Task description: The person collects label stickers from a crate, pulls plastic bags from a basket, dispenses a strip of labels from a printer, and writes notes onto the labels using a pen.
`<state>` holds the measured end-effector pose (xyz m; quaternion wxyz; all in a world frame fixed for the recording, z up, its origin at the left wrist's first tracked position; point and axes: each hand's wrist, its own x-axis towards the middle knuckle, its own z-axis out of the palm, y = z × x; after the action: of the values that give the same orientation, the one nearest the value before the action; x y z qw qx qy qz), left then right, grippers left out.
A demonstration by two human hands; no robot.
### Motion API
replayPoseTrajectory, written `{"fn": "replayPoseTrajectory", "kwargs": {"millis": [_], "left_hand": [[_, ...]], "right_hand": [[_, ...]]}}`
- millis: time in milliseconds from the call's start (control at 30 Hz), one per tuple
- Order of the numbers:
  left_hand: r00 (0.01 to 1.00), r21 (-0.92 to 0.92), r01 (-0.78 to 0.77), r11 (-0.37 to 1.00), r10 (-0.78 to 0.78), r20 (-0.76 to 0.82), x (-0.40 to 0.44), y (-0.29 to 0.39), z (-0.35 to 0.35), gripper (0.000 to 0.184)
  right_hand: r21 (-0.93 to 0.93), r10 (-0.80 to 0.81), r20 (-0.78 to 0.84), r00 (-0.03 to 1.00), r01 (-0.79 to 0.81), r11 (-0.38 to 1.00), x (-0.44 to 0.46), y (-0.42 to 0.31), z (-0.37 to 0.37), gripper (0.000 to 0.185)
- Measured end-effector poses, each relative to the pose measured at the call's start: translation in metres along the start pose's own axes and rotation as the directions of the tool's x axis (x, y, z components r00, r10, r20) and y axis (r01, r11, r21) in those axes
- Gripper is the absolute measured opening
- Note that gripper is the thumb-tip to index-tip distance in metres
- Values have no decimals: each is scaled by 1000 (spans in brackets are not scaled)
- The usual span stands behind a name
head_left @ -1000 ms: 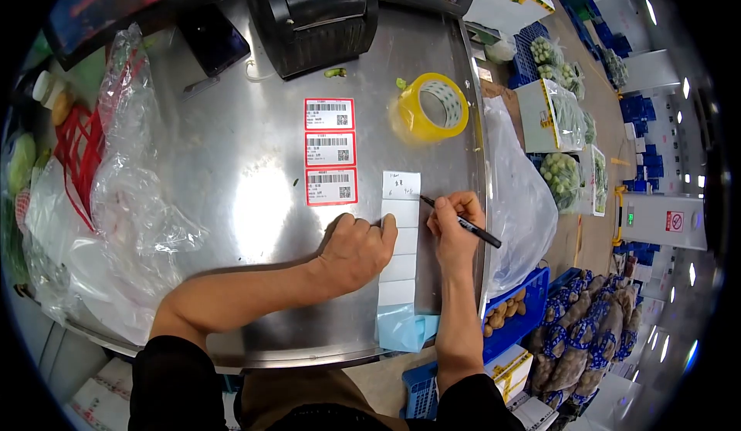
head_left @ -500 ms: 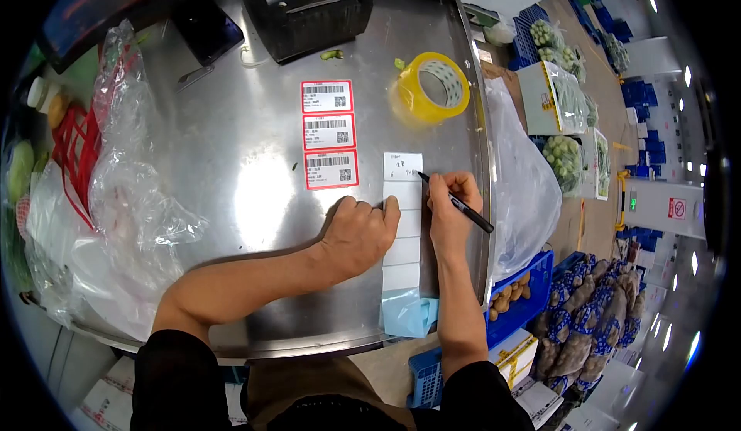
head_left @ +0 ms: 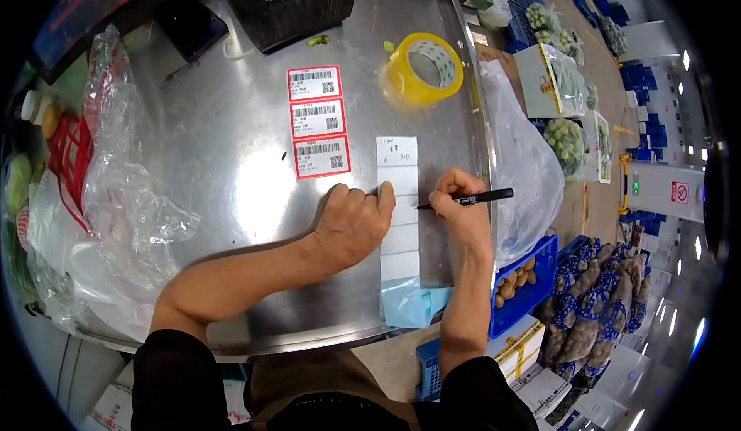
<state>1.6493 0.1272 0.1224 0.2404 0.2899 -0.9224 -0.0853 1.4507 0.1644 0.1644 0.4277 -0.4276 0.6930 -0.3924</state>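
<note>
My right hand pinches a black marker pen, its tip close to the right edge of a strip of white labels. The top label carries handwriting; those below look blank. With its fingers curled in a loose fist, my left hand rests on the metal table, the index finger pressing the strip's left edge. Light blue backing folds at the strip's lower end. To the upper left lie three red-bordered barcode labels in a column.
A roll of yellow tape stands at the upper right, near a black machine. Clear plastic bags and red straps cover the left side. Beyond the table's right edge are a plastic sheet and a blue crate of potatoes.
My right hand has moved down from the written top label, and the pen has swung from slanting to nearly level. My left hand keeps its place on the strip. The view has shifted slightly.
</note>
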Motion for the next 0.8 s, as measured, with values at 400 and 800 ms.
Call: {"fn": "replayPoseTrajectory", "kwargs": {"millis": [400,800], "left_hand": [[1000,-23,4,1000,-4,22,0,-1,-1,30],[999,25,-17,1000,16,43,-1,-1,-3,25]], "right_hand": [[-154,65,416,907,0,988,-10,-18,-3,19],[459,20,-80,997,19,888,-13,-19,23,15]]}}
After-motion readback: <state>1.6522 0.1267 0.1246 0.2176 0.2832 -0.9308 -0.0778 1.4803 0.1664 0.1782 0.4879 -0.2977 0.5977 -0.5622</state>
